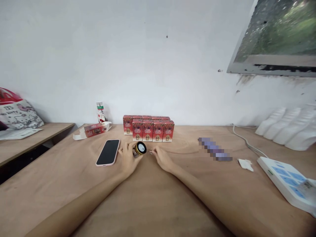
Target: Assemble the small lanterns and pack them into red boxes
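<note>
My left hand point(128, 159) is wrapped round a small jar point(140, 148) with a black, gold-rimmed top and a pale disc in its centre. The jar is tilted, its top facing right and towards me. Just right of it, my right hand point(161, 158) has thumb and fingers pinched together. A small, clear-looking bit shows at those fingertips, too small to name. Behind both hands stand red printed boxes point(147, 130) in two rows, upright and close together. To the left of my left hand lies a phone point(108, 152) with a dark screen and pink edge.
An opened red carton point(95, 130) lies at the back left, before a clear bottle point(100, 112). On the right are a blurred purple item point(214, 149), a crumpled white scrap point(245, 164), a white device point(283, 181) with a cable, and white bottles point(291, 128).
</note>
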Demonstrator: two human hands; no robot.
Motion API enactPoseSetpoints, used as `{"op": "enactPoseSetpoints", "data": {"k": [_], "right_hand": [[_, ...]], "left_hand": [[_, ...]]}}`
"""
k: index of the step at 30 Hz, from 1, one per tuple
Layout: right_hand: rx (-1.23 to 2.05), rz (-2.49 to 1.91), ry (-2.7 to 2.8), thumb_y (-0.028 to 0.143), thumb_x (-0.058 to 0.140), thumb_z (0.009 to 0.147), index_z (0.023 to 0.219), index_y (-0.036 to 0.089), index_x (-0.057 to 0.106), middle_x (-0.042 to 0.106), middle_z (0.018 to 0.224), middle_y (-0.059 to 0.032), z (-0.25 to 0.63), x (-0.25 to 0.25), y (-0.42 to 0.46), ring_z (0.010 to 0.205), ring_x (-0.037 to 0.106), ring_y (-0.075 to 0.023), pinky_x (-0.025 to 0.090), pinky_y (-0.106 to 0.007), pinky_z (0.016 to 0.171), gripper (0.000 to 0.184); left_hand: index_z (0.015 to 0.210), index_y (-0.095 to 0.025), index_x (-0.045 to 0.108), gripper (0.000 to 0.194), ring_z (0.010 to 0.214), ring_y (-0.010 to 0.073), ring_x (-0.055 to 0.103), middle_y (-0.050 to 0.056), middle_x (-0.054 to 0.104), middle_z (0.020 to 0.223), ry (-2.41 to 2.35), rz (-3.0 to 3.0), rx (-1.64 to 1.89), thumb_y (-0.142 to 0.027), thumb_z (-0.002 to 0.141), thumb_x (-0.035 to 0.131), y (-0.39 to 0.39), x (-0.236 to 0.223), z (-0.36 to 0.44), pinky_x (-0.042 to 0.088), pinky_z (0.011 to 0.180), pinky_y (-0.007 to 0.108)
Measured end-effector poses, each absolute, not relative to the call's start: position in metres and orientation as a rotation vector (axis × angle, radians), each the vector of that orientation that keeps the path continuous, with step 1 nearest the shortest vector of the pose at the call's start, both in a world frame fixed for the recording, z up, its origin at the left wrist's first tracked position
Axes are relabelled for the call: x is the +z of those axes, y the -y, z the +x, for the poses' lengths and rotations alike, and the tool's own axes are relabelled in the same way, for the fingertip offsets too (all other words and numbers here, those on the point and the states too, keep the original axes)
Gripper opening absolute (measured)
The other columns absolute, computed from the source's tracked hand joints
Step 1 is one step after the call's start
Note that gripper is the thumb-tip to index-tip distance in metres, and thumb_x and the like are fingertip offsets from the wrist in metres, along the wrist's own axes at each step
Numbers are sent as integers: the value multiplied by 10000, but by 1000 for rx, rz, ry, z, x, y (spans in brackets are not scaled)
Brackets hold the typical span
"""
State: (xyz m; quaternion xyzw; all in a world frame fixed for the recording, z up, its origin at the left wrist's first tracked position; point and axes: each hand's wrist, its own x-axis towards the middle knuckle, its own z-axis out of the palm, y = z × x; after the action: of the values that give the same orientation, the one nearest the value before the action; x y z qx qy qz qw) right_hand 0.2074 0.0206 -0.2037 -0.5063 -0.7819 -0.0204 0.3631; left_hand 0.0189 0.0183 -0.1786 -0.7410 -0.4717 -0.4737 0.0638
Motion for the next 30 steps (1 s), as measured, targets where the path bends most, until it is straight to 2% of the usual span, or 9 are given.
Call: {"op": "enactPoseSetpoints", "data": {"k": [3,8,12,15,21,25,30], "right_hand": [[-49,-1371,2099,147,424,882,817,211,461,630,843,-40,203,-201,-18,804,585,-173,434,-266,712,98],[-125,-1691,1986,127,386,878,915,160,510,633,930,-141,213,-195,-19,900,576,-239,422,-325,756,134],[-185,-1903,1876,138,415,851,982,88,540,619,985,-209,232,-191,-23,987,558,-292,411,-367,814,187],[-205,-1969,1846,148,435,837,976,71,560,612,1007,-219,240,-192,-26,1013,547,-300,406,-374,835,202],[-190,-1944,1775,110,443,799,1007,70,543,609,961,-220,245,-195,-31,961,555,-301,424,-387,782,234],[-124,-1691,1889,153,446,820,893,141,547,600,1000,-150,253,-190,-32,962,554,-242,427,-354,836,125],[48,-1441,2051,197,490,837,757,190,557,652,820,-22,264,-186,-33,831,602,-155,452,-267,781,105]], "left_hand": [[1065,-212,495,431,1053,266,545,65,590,1068,1480,-2243,-1554,-167,685,693,-20,-178,19,345,880,410],[1028,-207,523,403,1044,273,555,58,610,1043,1544,-2335,-1624,-138,667,688,-22,-176,19,368,875,421],[1008,-199,544,371,965,246,577,46,604,987,1493,-2379,-1725,-151,667,681,-23,-175,19,413,836,387],[997,-196,552,372,959,233,574,40,594,977,1454,-2395,-1764,-139,650,674,-24,-175,19,432,823,360],[998,-197,554,376,923,226,573,35,587,950,1422,-2395,-1794,-134,646,671,-25,-176,19,450,798,352],[992,-196,545,363,923,221,573,33,590,942,1404,-2399,-1794,-137,656,670,-23,-174,20,450,794,346],[978,-193,538,360,957,240,568,37,597,947,1417,-2394,-1759,-145,649,676,-21,-173,20,442,813,367]]}}
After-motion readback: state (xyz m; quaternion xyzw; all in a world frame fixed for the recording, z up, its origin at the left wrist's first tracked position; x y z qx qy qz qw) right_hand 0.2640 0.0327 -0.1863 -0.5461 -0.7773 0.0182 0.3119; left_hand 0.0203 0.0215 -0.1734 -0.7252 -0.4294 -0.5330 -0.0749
